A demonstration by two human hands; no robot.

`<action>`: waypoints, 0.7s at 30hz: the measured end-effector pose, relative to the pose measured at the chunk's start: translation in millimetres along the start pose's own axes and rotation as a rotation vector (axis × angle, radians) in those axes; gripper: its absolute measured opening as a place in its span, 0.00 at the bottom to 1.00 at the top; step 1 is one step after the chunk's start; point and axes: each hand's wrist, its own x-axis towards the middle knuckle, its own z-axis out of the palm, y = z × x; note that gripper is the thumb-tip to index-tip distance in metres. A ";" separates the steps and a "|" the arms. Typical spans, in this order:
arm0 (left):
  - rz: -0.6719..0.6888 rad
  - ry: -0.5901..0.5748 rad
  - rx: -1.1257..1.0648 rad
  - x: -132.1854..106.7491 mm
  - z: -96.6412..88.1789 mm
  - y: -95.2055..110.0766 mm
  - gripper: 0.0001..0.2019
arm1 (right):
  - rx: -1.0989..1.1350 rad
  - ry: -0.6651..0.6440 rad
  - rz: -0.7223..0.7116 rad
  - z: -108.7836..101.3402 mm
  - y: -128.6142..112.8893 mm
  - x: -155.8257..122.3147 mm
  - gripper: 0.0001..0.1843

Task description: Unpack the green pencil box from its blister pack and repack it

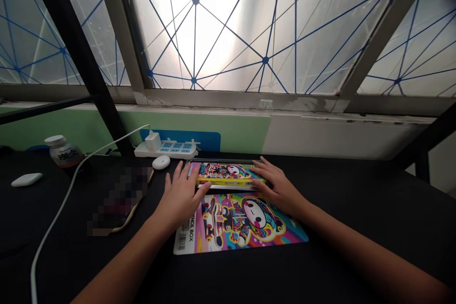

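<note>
A colourful cartoon-printed pencil box (228, 174) lies on the black table (356, 209), just beyond a flat printed packaging card (242, 223) marked "PENCIL BOX". My left hand (181, 192) grips the box's left end, thumb on its near side and fingers over the top. My right hand (278, 185) holds the right end, fingers laid across the top. Both forearms reach in from the bottom of the view.
A white power strip (166, 148) with a plugged charger and a white cable (57, 218) sits at the wall. A small white oval object (161, 162), a bottle (66, 152), another white object (26, 179) and a blurred patch lie left. Black frame posts stand on both sides.
</note>
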 end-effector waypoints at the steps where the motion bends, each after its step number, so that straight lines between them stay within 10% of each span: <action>1: 0.012 -0.031 0.053 -2.9 3.0 -1.4 0.35 | -0.072 -0.003 -0.015 0.6 -0.6 -1.5 0.23; 8: 0.070 0.047 0.250 9.8 -7.9 25.5 0.36 | -0.275 0.117 -0.259 -10.0 -32.0 -12.5 0.22; 12: 0.153 0.124 0.143 28.8 -7.0 45.2 0.36 | -0.081 -0.077 -0.452 -6.1 -59.0 -24.3 0.22; 21: 0.097 -0.018 0.175 39.4 22.0 21.1 0.34 | 0.052 -0.496 -0.151 -5.2 -70.1 -26.2 0.44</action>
